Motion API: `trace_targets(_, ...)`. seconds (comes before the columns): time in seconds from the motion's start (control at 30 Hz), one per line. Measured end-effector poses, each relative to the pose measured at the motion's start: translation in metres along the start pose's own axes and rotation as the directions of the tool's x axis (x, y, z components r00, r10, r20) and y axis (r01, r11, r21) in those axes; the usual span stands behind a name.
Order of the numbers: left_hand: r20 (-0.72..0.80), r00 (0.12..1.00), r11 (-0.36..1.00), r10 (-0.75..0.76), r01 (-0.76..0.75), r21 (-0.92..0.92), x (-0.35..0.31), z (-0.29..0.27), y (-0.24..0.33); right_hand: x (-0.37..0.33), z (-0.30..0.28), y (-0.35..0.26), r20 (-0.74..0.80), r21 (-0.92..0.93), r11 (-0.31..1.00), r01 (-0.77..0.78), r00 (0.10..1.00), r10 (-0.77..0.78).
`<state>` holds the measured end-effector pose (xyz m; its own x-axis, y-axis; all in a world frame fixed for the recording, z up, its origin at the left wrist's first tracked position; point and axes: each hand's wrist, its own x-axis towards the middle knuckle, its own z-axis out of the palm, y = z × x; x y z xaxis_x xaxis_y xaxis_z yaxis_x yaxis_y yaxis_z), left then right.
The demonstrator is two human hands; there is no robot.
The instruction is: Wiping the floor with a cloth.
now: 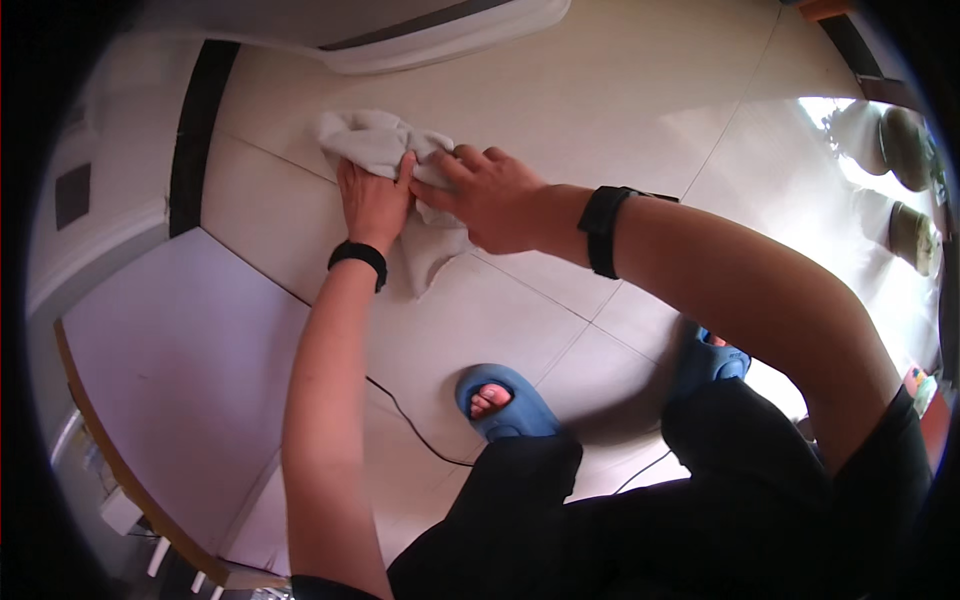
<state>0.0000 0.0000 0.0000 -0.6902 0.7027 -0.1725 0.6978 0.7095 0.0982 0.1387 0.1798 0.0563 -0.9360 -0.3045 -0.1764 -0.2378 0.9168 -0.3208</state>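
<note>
A pale grey-white cloth (372, 138) is bunched up between my hands above the tiled floor, and one corner trails down toward my feet. My left hand (376, 206) has its fingers tucked into the folds, so they are partly hidden, with the thumb raised along the near edge. My right hand (492, 198) grips the right part of the cloth with bent fingers. Both wrists wear black bands. Whether the bunched part touches the floor, I cannot tell.
A white, rounded appliance-like base (450, 45) stands at the far side. On the left is a pale panel with a wooden edge (180, 370). A thin black cable (412, 425) crosses the floor by my blue slipper (520, 405). Shoes (905, 150) stand at the right.
</note>
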Motion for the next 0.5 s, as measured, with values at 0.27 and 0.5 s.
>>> trace_targets(0.27,-0.1,0.987,0.983,0.125,-0.137,-0.125,0.036,-0.012,0.047,-0.027,0.015,0.032,-0.131,-0.042,0.999,0.001,0.991,-0.007)
trace_targets(0.5,-0.176,0.929,0.852,0.327,-0.37,-0.371,0.065,0.005,0.185,-0.139,0.003,0.085,-0.133,-0.004,0.967,-0.257,0.958,0.254)
